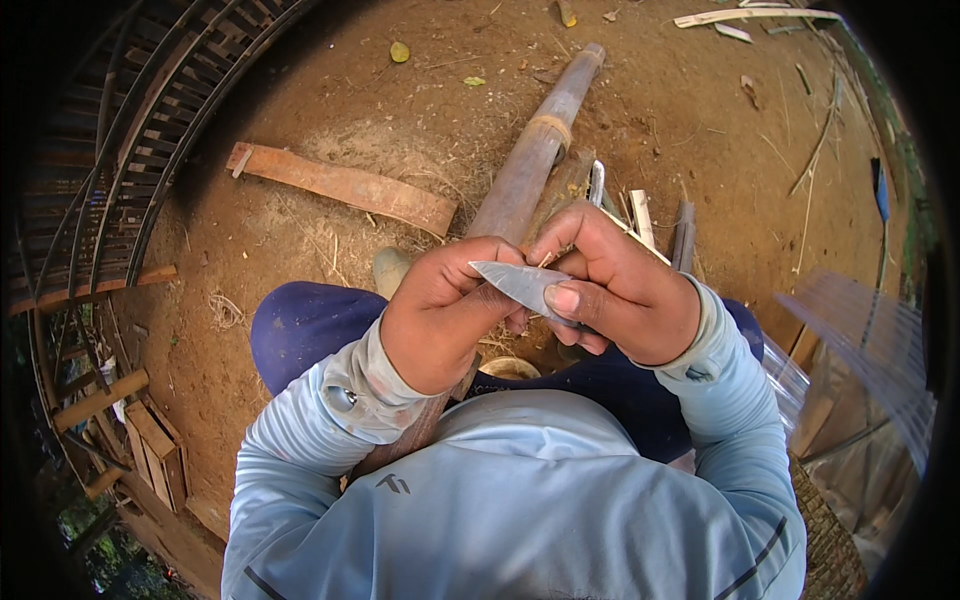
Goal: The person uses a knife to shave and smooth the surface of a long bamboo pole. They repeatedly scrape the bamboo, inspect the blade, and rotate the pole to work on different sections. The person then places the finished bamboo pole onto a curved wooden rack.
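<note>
A short, pointed knife (514, 283) with a grey blade lies across my fingers in front of my chest, its tip toward the left. My right hand (630, 295) is closed on it, thumb pressed on the flat of the blade; the handle is hidden. My left hand (440, 315) is closed right beside the blade, fingers curled under it. Whatever the left fingers pinch is hidden. Near my right index fingertip shows a tiny pale sliver (546, 259). Below both hands, a long bamboo pole (520, 170) with a tied band slants away from me.
On the dirt floor (330, 80), a flat curved brown strip (345, 185) lies left of the pole. Split pale pieces (642, 215) rest just beyond my right hand. A slatted wooden frame (165, 120) stands far left, clear plastic sheeting (865, 340) at the right.
</note>
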Tool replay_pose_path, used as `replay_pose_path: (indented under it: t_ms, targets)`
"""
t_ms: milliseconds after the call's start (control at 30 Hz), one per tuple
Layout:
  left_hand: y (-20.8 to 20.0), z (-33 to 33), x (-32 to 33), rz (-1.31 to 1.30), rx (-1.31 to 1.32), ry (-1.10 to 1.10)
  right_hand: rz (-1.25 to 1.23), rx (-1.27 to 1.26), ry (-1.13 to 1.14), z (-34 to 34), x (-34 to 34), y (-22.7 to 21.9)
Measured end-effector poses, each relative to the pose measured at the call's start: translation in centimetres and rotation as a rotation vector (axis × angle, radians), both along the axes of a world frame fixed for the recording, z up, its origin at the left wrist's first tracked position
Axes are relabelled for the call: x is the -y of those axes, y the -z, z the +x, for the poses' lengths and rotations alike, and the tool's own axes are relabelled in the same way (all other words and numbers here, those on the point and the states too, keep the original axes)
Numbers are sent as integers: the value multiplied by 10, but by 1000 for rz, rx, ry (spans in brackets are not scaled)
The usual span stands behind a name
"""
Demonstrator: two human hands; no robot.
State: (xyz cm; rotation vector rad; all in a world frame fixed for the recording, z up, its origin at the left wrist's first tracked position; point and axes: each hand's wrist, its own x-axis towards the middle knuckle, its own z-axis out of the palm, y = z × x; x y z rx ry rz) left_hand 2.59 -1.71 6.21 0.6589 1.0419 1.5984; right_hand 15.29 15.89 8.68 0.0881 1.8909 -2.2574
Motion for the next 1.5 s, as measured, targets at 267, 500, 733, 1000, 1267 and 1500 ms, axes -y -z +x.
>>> replay_pose_path:
  t_ms: [267, 500, 733, 1000, 1267, 1500]
  targets:
    - [1, 2, -1, 4, 37, -2, -50, 5, 11, 2, -1, 1]
    - [-3, -2, -1, -3, 60, 45, -68, -20, 36, 1, -3, 2]
    - [-1, -2, 0, -22, 126, 58, -62, -89, 244, -1, -20, 3]
    - [-1, 0, -1, -44, 44, -47, 18, 13, 138, 2, -8, -8]
    - [-3, 0, -1, 19, 14, -48, -27, 20, 17, -1, 1, -4]
    - [-4, 0, -3, 57, -12, -18, -45, 20, 1, -1, -2, 0]
